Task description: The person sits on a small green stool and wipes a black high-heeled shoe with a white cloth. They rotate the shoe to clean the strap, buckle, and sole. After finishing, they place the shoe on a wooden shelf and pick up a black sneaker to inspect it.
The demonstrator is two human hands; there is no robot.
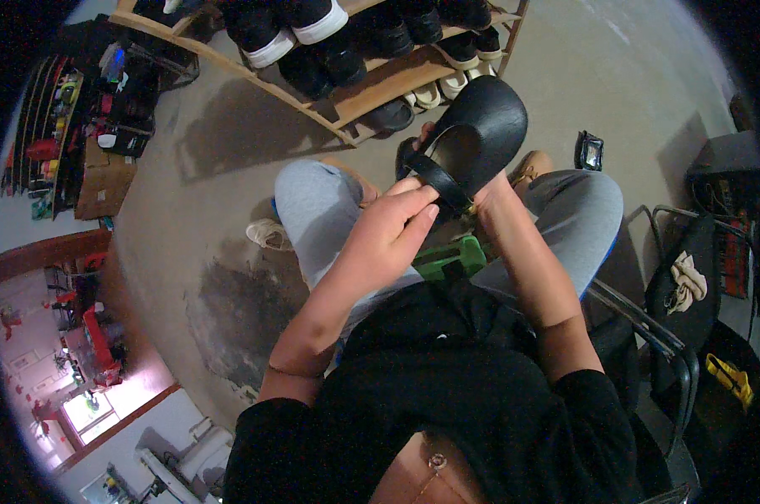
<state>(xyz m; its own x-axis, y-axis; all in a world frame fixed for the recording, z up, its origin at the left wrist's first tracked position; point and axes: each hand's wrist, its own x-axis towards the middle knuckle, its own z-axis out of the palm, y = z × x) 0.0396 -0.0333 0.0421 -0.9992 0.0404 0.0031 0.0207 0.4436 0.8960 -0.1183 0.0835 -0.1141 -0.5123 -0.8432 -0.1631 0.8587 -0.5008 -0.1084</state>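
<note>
A black leather-look clog with a heel strap [501, 120] is held up above my knees, its rounded toe pointing up and to the right. My left hand [397, 230] has its fingers and thumb on the strap at the near side of the opening. Behind and under the shoe is my right hand [488, 192], mostly hidden by it. Some fingertips show past the shoe's left edge; whose hand they belong to is hard to tell. Below the shoe, between my thighs, a green plastic object [452, 258] shows in part.
Ahead stands a wooden shoe rack [380, 85] with several shoes. A beige shoe [267, 234] lies left of my knee, a small black-framed item [589, 152] beyond my other knee. At right is a metal-framed chair [669, 343] with a cloth; at left, a cardboard box [102, 183].
</note>
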